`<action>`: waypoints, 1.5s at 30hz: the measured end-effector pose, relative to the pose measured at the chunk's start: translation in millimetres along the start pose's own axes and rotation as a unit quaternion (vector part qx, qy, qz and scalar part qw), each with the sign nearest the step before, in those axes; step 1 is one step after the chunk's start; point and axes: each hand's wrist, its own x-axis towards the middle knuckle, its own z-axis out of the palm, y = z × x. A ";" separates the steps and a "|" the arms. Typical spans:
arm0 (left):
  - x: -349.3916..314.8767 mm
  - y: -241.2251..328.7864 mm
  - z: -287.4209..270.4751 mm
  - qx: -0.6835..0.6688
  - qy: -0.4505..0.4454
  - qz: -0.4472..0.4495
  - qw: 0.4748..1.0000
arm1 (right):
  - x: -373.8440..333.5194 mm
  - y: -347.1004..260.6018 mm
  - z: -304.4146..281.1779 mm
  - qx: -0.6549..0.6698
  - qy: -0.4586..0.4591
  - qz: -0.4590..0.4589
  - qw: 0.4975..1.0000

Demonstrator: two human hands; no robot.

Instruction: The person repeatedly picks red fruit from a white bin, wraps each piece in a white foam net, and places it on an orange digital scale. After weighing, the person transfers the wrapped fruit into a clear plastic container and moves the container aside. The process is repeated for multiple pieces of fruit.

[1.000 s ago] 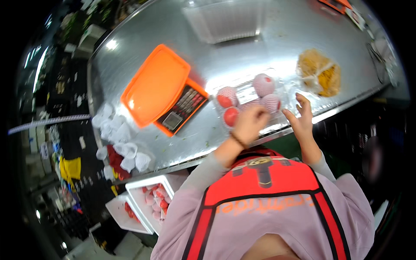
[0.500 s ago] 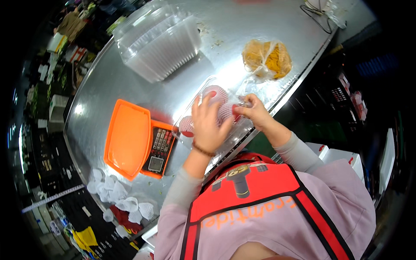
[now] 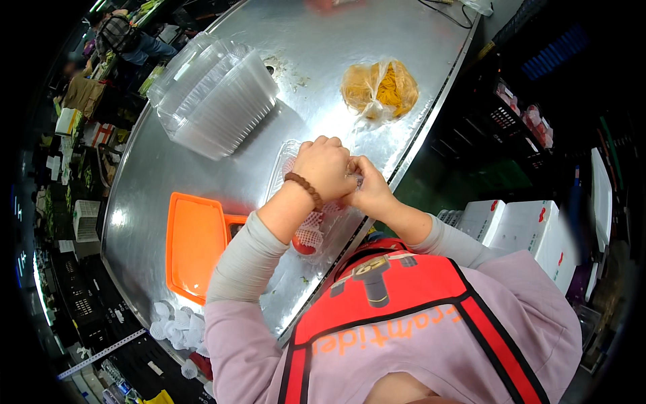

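Observation:
Both hands meet over a clear plastic tray near the table's right edge. My left hand is closed, fingers curled under, knuckles up. Against it, my right hand has its fingers bent into a pinch. What lies between the fingers is hidden. Red round fruits in white foam nets sit in the tray; one netted fruit shows below my left wrist, and others are mostly covered by my hands. To the left, my left forearm partly covers an orange scale.
A tall stack of clear plastic containers stands at the far left of the metal table. A bag of yellow-orange bands lies beyond my hands. White foam nets pile at the near left corner. White boxes stand at right.
My left hand was open with fingers spread over the fruits; now it is closed and joined to my right hand. The view has shifted, and my left forearm now covers the scale's keypad.

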 end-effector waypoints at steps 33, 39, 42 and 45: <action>126.3 20.1 84.2 -0.815 0.072 -0.233 0.525 | 124.3 34.8 -267.0 0.498 0.007 0.148 0.855; 210.9 91.0 131.3 -0.808 -0.014 -0.230 0.543 | 55.4 80.7 -346.8 0.507 0.091 0.125 0.848; 259.4 99.8 145.1 -0.811 -0.090 -0.194 0.544 | 37.8 111.9 -375.6 0.570 0.054 0.164 0.803; 341.2 133.3 128.0 -0.773 -0.195 -0.187 0.573 | 15.9 116.6 -402.1 0.621 0.081 0.184 0.758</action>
